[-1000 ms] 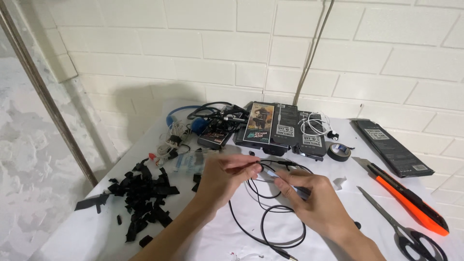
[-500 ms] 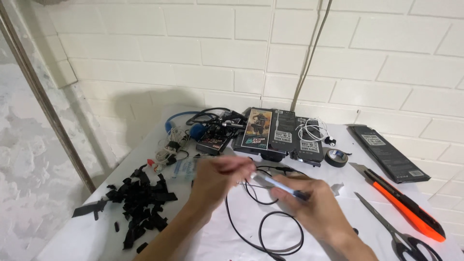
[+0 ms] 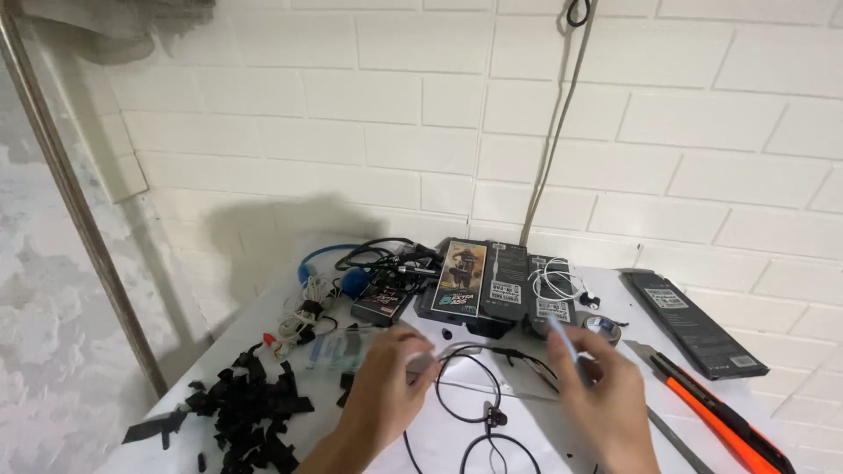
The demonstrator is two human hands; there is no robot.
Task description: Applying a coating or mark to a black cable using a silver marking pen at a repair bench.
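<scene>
My left hand [image 3: 386,386] pinches a thin black earphone cable [image 3: 470,399] near its end, above the white table [image 3: 562,430]. The cable loops down between my hands, with a small black inline piece hanging in the loop. My right hand [image 3: 606,395] is raised to the right and grips a slim light-coloured tool [image 3: 562,338] that points up; it is blurred. The two hands are apart, roughly a hand's width, and both hover over the table's front middle.
A heap of black scraps [image 3: 246,412] lies front left. Several flat retail boxes [image 3: 492,285], a blue cable and tangled wires [image 3: 351,272] sit at the back. A long black box [image 3: 694,320], an orange utility knife [image 3: 720,412] and a tape roll [image 3: 601,326] lie right.
My hands have drawn apart and lifted, the right one swinging the tool upward. The view has tilted up, so the scissors at the right have dropped out of the frame.
</scene>
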